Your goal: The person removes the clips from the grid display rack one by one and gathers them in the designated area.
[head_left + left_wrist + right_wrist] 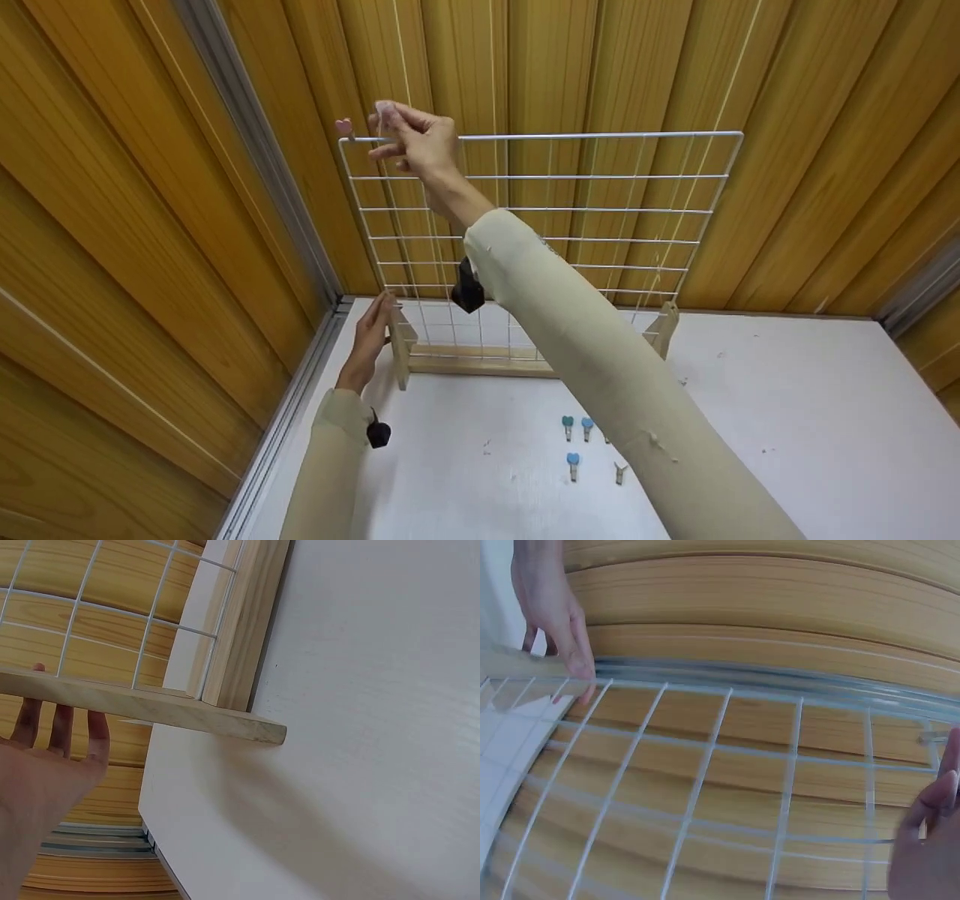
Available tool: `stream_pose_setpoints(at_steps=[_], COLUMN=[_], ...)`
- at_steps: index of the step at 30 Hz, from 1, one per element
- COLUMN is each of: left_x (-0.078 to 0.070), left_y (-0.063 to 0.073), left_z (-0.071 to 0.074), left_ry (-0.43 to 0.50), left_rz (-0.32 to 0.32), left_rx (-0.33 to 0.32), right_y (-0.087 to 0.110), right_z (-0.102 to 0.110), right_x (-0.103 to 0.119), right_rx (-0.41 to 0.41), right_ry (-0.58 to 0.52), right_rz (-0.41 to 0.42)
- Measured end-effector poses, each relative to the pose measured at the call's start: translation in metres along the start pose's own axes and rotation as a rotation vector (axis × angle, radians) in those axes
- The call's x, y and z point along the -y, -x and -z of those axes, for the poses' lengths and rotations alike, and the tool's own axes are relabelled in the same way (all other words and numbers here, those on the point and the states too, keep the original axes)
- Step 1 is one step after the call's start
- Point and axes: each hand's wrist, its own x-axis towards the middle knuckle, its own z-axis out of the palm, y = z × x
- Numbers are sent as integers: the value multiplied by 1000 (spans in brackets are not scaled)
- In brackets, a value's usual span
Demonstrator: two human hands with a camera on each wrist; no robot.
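A white wire grid (600, 135) stands upright in a wooden base (480, 367). At its top left corner, a pink heart clip (343, 126) sits on the top wire. Just right of that clip, my right hand (427, 142) pinches a small pale clip (385, 111) between thumb and finger; its details are blurred. Down at the left side, my left hand (367, 337) holds the wooden side post (150, 705), its fingers bent against the wood and one fingertip showing past the edge. The right wrist view shows the right hand only partly, at the right edge.
On the white table (787, 420) lie several small clips, among them a teal heart clip (568, 426) and a blue heart clip (573, 463). A plain-looking clip (619, 472) lies close to the right sleeve. Wood-panelled walls (150, 225) enclose the back and sides.
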Motion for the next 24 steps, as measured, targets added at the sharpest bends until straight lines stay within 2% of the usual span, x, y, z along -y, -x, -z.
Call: stream_pose_setpoints(at_steps=[2,4,8,14,18,24], left_x=[0,0,1,3,3,2], left_y=[-1,-1,0,-1,-2,-6], left_z=[1,3,6,10,13,17], left_ry=[-4,-6,-5,26,36,17], left_rz=[-5,-8,-13,-12,-9,-4], left_rx=[-3,-10,-8,-8,-15,-17], right_y=[0,1,3,10,16,26], right_z=[0,0,7,30,46,67], right_x=[2,3,1,2,5,11], right_rx=[-4,10,93,199,218,204], right_ry=[-64,-80,-35,43,84,91], right_rz=[-34,-56,-42,-6,-5,-33])
